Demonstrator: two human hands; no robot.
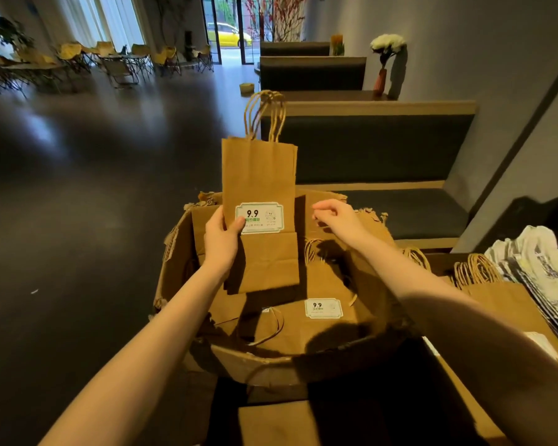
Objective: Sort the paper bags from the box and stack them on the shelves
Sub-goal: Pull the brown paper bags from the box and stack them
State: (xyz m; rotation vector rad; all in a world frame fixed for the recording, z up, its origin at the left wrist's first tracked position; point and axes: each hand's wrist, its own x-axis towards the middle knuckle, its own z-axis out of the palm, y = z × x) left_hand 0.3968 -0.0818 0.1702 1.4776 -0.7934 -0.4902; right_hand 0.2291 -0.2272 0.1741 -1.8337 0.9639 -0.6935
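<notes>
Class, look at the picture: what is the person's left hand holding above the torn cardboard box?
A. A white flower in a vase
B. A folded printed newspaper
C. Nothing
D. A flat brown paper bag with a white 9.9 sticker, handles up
D: the left hand grips the flat brown paper bag by its edge, thumb on the white 9.9 sticker, twisted handles pointing up.

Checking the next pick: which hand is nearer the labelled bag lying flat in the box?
Right. The right hand hovers above and behind the flat bag; the left hand is farther left, holding the upright bag.
</notes>
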